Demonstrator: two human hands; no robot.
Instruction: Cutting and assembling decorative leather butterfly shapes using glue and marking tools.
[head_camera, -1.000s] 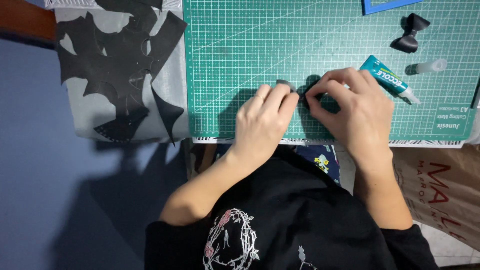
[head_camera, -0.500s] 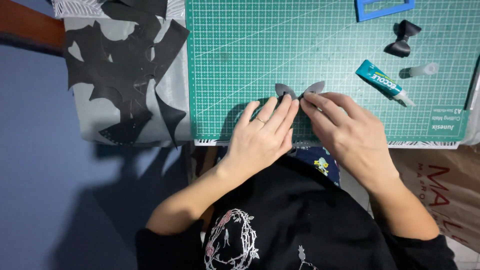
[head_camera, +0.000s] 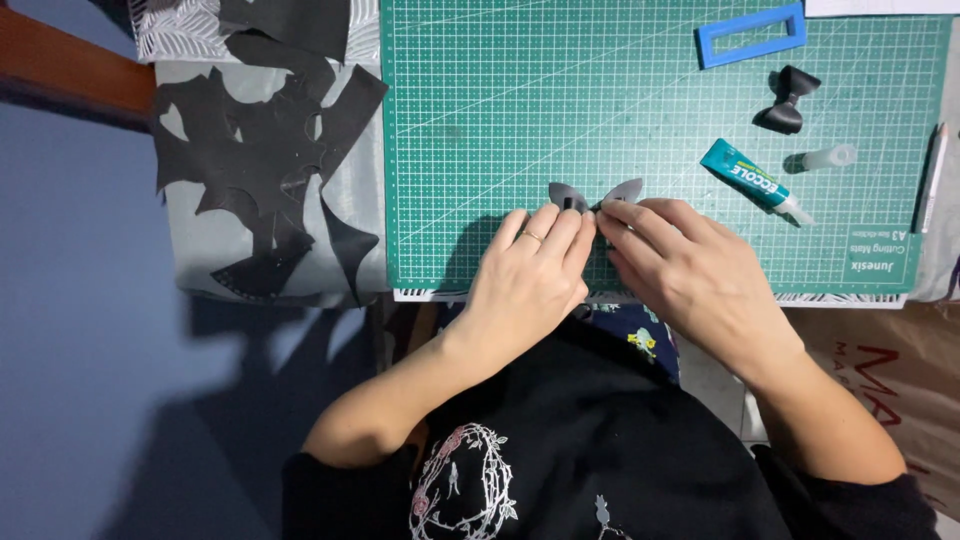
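— We're looking straight down, and both hands meet at the near edge of the green cutting mat (head_camera: 480, 120). What have we got between them?

— A small dark bow piece (head_camera: 594, 194), its two rounded wings poking out just past the fingertips. The left hand (head_camera: 528, 280) lies flat, fingers together, tips pressed on the left wing and the middle. The right hand (head_camera: 690, 275) comes in from the other side, its fingers pinched on the bow's centre and right wing.

— Any containers we can see?

— Only a teal glue tube (head_camera: 752, 180) lying on the mat right of the hands, uncapped, nozzle towards the right edge. Its clear cap (head_camera: 826, 158) lies just beside it. How much is inside, we cannot tell.

— And further back?

— A finished black bow (head_camera: 788, 100) and a blue rectangular frame (head_camera: 752, 34). Off the mat to the left, black offcuts (head_camera: 262, 160) lie on a grey sheet.
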